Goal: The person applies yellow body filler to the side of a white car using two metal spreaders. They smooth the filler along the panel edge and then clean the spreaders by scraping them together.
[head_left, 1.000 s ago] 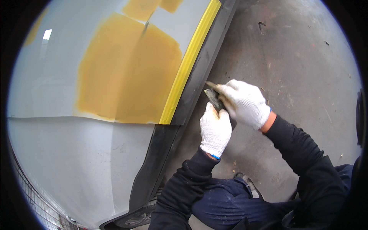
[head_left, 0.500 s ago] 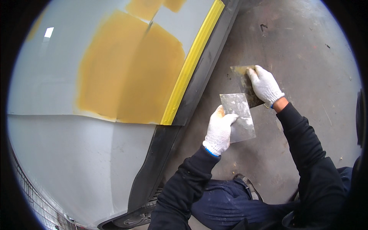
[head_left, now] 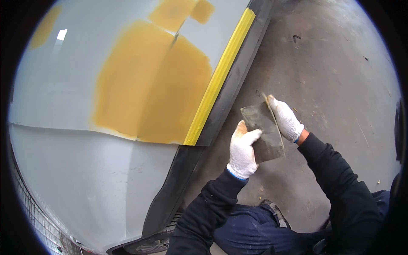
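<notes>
My left hand (head_left: 242, 152), in a white knit glove, holds a thin flat filler spreader (head_left: 261, 120), the thumb lying over its face. In my gloved right hand (head_left: 287, 120) is a second filler spreader (head_left: 270, 109), seen nearly edge-on, with some yellowish filler at its upper end. Its long edge meets or overlaps the right side of the first one; whether they touch is hard to tell. The fingers of my right hand are partly hidden behind it. Left of both hands, a grey car body panel (head_left: 51, 93) carries a broad yellow-brown filler patch (head_left: 148, 85).
Yellow masking tape (head_left: 221, 76) runs along the panel's edge beside black trim (head_left: 233, 87). Smaller filler patches (head_left: 172, 13) lie farther up. A tyre (head_left: 170, 227) shows below, a wire mesh (head_left: 40, 223) at lower left. My shoe (head_left: 274, 210) rests on the grey floor (head_left: 340, 85).
My right hand has moved down and left, turning its spreader from face-on to nearly edge-on against the left one. The left spreader looks darker now. The view has shifted slightly.
</notes>
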`<state>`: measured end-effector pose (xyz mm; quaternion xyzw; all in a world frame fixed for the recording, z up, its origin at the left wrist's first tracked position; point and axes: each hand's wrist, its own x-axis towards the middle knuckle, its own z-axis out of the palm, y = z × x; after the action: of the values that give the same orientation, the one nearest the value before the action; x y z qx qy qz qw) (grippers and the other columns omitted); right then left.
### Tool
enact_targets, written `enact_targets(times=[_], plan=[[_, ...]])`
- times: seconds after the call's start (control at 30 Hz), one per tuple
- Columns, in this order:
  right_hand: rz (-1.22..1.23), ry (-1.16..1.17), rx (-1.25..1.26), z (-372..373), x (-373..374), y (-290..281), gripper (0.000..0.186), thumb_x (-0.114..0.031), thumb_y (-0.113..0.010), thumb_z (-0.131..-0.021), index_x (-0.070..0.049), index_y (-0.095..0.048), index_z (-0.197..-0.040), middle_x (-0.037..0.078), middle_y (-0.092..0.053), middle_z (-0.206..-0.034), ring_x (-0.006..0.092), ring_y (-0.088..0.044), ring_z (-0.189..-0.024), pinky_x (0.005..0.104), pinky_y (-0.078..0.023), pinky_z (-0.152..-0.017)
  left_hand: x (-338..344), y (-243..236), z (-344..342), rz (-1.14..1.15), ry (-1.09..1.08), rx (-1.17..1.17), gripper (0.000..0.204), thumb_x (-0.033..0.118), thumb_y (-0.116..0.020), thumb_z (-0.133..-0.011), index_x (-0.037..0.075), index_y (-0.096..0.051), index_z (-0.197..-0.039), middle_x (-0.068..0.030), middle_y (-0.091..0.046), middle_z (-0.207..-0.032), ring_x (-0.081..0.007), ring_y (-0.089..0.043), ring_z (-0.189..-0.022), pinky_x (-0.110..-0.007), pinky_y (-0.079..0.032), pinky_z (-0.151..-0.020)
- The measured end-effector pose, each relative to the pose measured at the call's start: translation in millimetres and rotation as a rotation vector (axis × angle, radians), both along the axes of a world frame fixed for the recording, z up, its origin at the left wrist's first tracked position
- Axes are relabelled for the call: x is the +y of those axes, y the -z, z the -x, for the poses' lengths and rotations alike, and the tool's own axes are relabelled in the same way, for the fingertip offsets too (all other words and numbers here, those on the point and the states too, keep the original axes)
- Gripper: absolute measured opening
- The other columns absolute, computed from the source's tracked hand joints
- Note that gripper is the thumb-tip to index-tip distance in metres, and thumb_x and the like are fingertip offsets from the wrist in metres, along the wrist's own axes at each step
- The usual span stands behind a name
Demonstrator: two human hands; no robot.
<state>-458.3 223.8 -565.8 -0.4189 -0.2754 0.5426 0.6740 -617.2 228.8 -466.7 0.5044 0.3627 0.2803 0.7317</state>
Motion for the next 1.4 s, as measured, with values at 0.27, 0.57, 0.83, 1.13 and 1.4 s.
enact_targets(times=[0.27, 0.57, 0.83, 1.13, 1.4], plan=[[-0.134, -0.148, -0.414, -21, -6, 7, 0.035, -0.029, -0.05, -0.107, 0.001, -0.067, -0.106, 0.0, -0.065, -0.091, 0.0082, -0.052, -0.084, 0.0289, -0.048, -0.078, 2, 5, 9, -0.162, -0.054, 0.017, 0.035, 0.003, -0.046, -0.097, 0.003, -0.056, -0.13, -0.012, -0.067, -0.117, -0.0226, -0.07, -0.103, -0.037, -0.059, -0.092], [-0.052, -0.186, -0.368, -34, -1, 17, 0.034, -0.027, -0.051, -0.106, 0.002, -0.069, -0.101, -0.001, -0.066, -0.087, 0.0061, -0.054, -0.08, 0.028, -0.049, -0.075, 0, 3, 6, -0.123, -0.05, -0.018, 0.037, 0.002, -0.048, -0.095, 0.004, -0.056, -0.131, -0.011, -0.066, -0.119, -0.0238, -0.068, -0.107, -0.04, -0.057, -0.095], [0.004, -0.153, -0.321, -30, 0, 20, 0.036, -0.029, -0.052, -0.107, 0.003, -0.069, -0.105, -0.002, -0.068, -0.092, 0.005, -0.055, -0.084, 0.0278, -0.05, -0.077, -2, -1, 1, 0.007, -0.115, -0.078, 0.029, 0.0, -0.052, -0.096, 0.004, -0.058, -0.123, -0.009, -0.067, -0.114, -0.0201, -0.066, -0.106, -0.035, -0.054, -0.096], [0.026, -0.193, -0.736, -29, 1, 20, 0.048, -0.04, -0.058, -0.104, 0.004, -0.069, -0.119, 0.02, -0.076, -0.102, 0.0247, -0.072, -0.091, 0.0367, -0.054, -0.085, -3, -1, 5, -0.365, 0.056, 0.064, 0.04, -0.003, -0.048, -0.096, -0.004, -0.052, -0.135, -0.0144, -0.064, -0.125, -0.0281, -0.065, -0.115, -0.039, -0.053, -0.101], [-0.032, -0.187, -0.274, -10, 12, 52, 0.048, -0.036, -0.049, -0.108, 0.007, -0.067, -0.123, 0.016, -0.077, -0.107, 0.0158, -0.067, -0.095, 0.0338, -0.053, -0.089, -3, 10, 8, -0.703, 0.151, 0.19, 0.03, -0.002, -0.056, -0.096, -0.005, -0.056, -0.126, -0.0154, -0.063, -0.125, -0.025, -0.061, -0.118, -0.034, -0.046, -0.106]])
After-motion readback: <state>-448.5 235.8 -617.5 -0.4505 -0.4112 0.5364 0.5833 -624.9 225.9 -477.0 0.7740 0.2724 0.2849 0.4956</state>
